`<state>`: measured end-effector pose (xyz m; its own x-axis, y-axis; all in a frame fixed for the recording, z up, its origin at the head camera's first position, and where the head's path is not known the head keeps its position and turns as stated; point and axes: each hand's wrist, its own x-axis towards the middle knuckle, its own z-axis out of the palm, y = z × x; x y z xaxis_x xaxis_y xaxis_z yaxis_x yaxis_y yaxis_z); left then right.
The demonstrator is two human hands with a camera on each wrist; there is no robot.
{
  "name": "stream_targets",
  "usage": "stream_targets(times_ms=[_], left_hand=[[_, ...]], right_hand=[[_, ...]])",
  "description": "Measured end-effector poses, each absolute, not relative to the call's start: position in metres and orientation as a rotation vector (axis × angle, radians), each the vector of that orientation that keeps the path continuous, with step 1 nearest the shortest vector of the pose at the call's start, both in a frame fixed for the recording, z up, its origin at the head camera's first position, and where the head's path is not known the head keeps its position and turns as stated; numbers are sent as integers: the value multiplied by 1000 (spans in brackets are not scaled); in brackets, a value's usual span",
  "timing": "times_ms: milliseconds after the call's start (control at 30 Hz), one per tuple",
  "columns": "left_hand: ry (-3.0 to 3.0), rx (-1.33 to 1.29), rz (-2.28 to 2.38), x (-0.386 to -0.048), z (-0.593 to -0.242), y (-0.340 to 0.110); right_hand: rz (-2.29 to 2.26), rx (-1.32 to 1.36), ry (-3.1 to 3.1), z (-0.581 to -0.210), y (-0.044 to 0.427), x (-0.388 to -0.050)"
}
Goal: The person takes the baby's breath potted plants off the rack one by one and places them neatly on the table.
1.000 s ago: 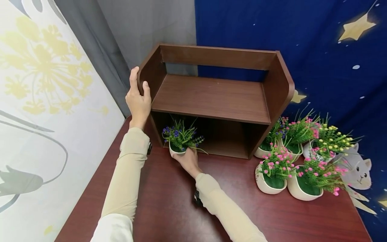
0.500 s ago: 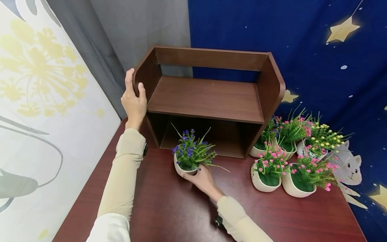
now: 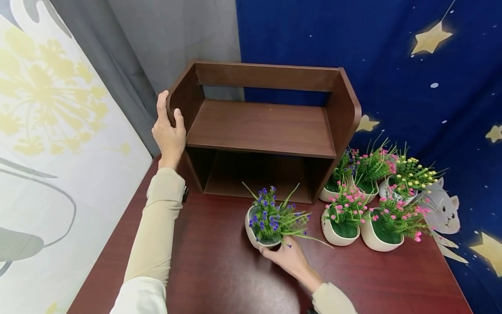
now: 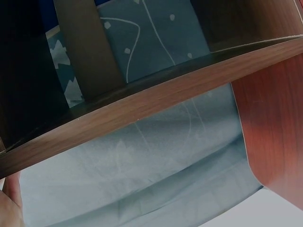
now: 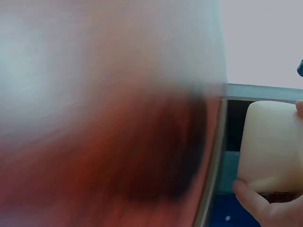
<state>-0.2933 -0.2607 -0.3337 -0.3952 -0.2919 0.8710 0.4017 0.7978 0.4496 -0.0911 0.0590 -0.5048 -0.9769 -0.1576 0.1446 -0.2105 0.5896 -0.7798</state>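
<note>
My right hand [image 3: 292,260] grips a white flowerpot [image 3: 251,231] by its near right side. Purple flowers [image 3: 269,214] and long green blades rise from the pot, which is in front of the shelf's lower compartment. In the right wrist view, the pot's smooth wall [image 5: 270,146] shows with my fingers at its end. My left hand [image 3: 169,136] holds the left side panel of a dark brown two-tier shelf [image 3: 262,126], thumb on the inner face and fingers outside. Only a bit of that hand [image 4: 10,203] appears in the left wrist view, beside the panel's edge.
Several white pots with pink, yellow and purple flowers stand together to the right of the shelf, with a pink-flowered pot [image 3: 383,235] in front. A reddish-brown table [image 3: 219,270] carries everything. A white patterned panel [image 3: 59,144] borders the left; curtains [image 3: 290,30] hang behind.
My right hand has drawn the purple flowerpot out from the shelf's lower compartment, toward me and to the right. The left hand keeps its hold on the side panel.
</note>
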Motion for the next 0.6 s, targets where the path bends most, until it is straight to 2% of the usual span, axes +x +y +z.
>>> stream_targets(times_ms=[300, 600], left_hand=[[-1825, -75, -749, -295, -335, -263], [-1809, -73, -761, -298, -335, -262]], right_hand=[[1181, 89, -2855, -518, 114, -54], [1241, -86, -2979, -505, 164, -32]])
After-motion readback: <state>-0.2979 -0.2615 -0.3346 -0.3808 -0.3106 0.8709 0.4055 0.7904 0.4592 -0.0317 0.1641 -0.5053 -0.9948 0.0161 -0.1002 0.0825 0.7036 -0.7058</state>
